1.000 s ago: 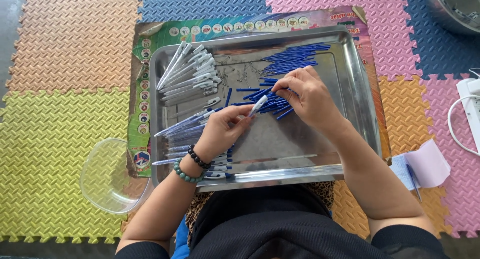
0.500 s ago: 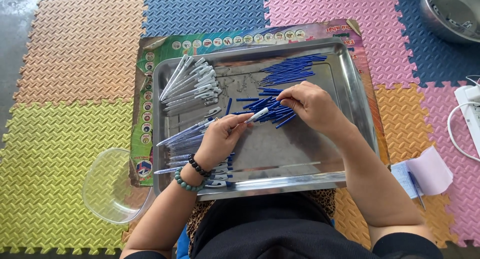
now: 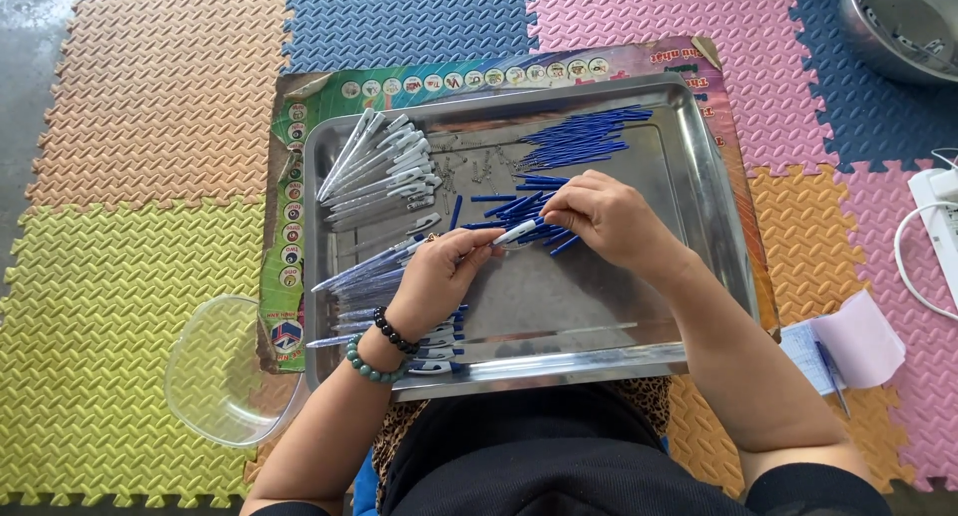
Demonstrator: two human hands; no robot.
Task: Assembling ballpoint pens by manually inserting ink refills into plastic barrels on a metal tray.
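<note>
A steel tray (image 3: 699,167) lies on a printed cardboard sheet (image 3: 289,137). My left hand (image 3: 439,276) and my right hand (image 3: 604,217) meet over the tray's middle, both pinching one white pen (image 3: 517,233). Under my right hand lies a loose heap of blue pen parts (image 3: 519,209). A tidier row of blue pen parts (image 3: 584,137) sits at the tray's far side. White pen barrels (image 3: 384,172) are stacked at the far left. Clear pen barrels (image 3: 364,271) lie at the left by my left wrist, and finished pens (image 3: 434,341) at the near edge.
Small metal springs (image 3: 479,162) are scattered in the tray's far middle. A clear plastic bowl (image 3: 215,376) sits on the foam mat at the left. A steel pot (image 3: 898,27) stands far right, a white power strip (image 3: 938,217) and papers with a pen (image 3: 848,341) at right.
Both hands stay together on the white pen over the tray. The camera has tilted slightly, so the scene sits a little lower in view.
</note>
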